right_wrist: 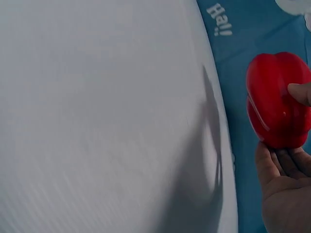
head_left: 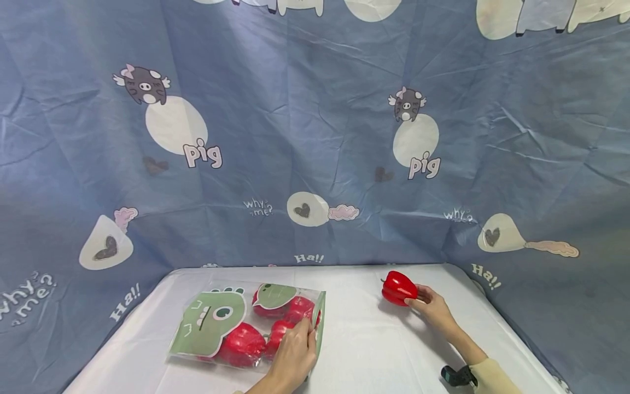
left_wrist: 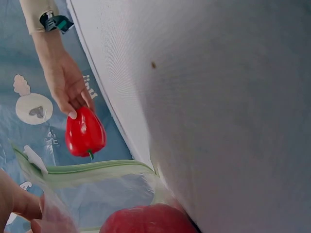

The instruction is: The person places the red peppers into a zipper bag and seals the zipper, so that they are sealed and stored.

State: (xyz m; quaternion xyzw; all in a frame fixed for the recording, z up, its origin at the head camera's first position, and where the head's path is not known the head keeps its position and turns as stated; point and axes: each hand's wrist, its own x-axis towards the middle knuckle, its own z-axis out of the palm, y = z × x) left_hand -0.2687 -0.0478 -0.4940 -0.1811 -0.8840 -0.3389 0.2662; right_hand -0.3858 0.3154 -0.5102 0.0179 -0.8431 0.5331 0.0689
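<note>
A red bell pepper lies on its side at the back right of the white table, and my right hand grips it from the right. At the front left lies a clear zip bag with a green dinosaur print, holding several red peppers. My left hand holds the bag's open right edge near its zip strip.
A blue cartoon-printed cloth hangs behind and around the table. A black wrist device sits on my right forearm. The table's right edge falls away just past the right hand.
</note>
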